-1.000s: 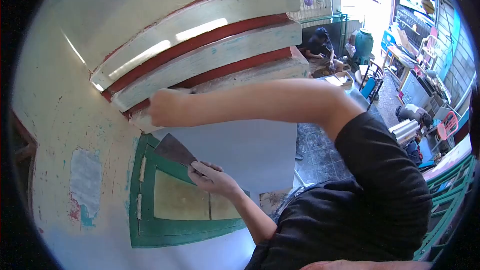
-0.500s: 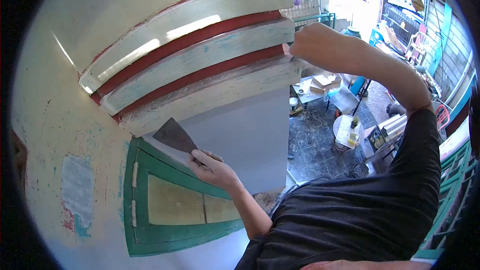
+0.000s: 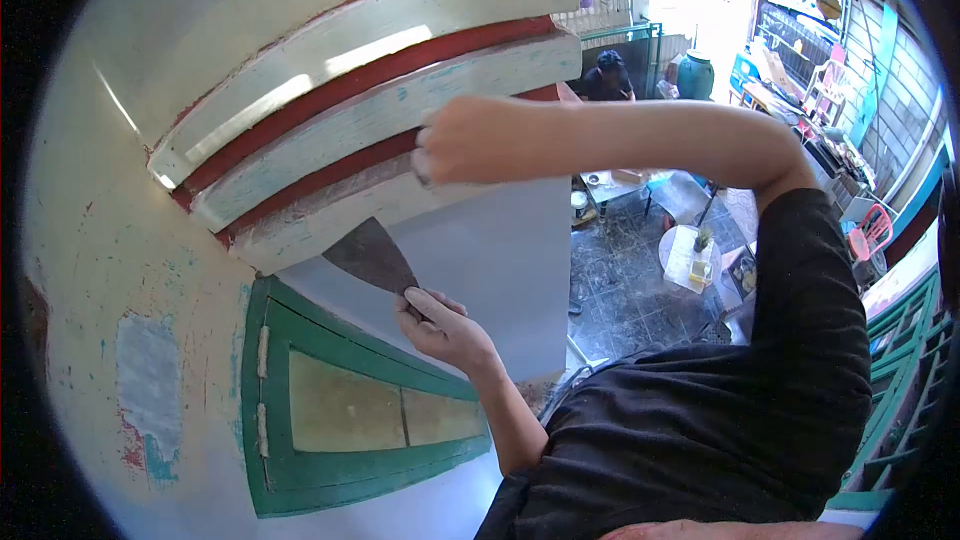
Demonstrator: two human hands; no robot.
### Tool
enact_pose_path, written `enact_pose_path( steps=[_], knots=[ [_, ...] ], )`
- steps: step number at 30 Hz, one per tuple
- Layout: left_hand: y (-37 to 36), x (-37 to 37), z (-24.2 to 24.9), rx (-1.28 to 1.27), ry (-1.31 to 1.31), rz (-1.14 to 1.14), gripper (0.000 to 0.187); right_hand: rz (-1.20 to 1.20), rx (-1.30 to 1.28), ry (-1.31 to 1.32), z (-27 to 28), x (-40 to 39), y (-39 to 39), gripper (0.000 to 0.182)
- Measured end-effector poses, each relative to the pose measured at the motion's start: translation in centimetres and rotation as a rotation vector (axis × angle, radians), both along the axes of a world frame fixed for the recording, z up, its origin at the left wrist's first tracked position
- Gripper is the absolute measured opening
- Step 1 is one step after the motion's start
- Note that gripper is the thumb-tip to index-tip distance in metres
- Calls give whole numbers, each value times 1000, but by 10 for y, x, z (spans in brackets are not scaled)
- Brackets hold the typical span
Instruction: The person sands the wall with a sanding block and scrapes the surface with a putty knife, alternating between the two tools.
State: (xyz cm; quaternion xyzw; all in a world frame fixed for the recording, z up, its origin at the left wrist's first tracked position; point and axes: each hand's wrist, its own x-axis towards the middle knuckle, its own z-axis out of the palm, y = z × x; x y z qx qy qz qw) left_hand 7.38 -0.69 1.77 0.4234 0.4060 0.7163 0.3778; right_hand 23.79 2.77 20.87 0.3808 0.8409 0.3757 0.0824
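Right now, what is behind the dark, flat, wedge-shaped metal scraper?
Around the scraper, the pale painted ledge shows above and a smooth pale grey surface below. The part directly behind it is covered, so I can't see that.

Scraper point(image 3: 372, 256) in left hand point(image 3: 446, 328), right hand point(image 3: 455, 142) by pale ledges point(image 3: 345, 112)

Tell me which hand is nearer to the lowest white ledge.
Right. The right hand is at the lowest white ledge; contact is unclear. The left hand is below it, holding a scraper.
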Motion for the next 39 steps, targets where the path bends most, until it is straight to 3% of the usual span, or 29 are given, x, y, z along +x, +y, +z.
enact_pose_path(
  steps=[10,12,16,19,24,26,31,34,37,38,39],
  knots=[
    [0,-4,10,38,22,-7,33,-417,-38,-52,7,104,-86,25],
    [-2,-9,8,31,5,-8,33,-840,-192,-17,19,109,-96,26],
    [-2,-16,5,28,1,17,34,-628,104,13,34,111,-120,21],
    [3,-16,5,27,2,16,34,-549,118,41,27,80,-101,20],
    [3,-3,10,12,16,-17,34,-510,155,17,10,91,-102,34],
    [4,4,7,36,15,-56,33,-258,269,197,11,93,-113,41],
    [8,27,8,88,-13,-106,31,-155,327,224,-4,98,-118,42],
    [9,40,11,104,-40,-111,29,5,295,416,-12,101,-120,42],
    [7,45,7,97,-23,-137,28,-169,257,233,-37,133,-105,37],
    [9,42,6,101,8,-148,28,-263,139,367,-33,144,-113,33],
    [7,37,6,105,6,-142,28,-590,-13,268,-22,155,-123,31]
  ],
)
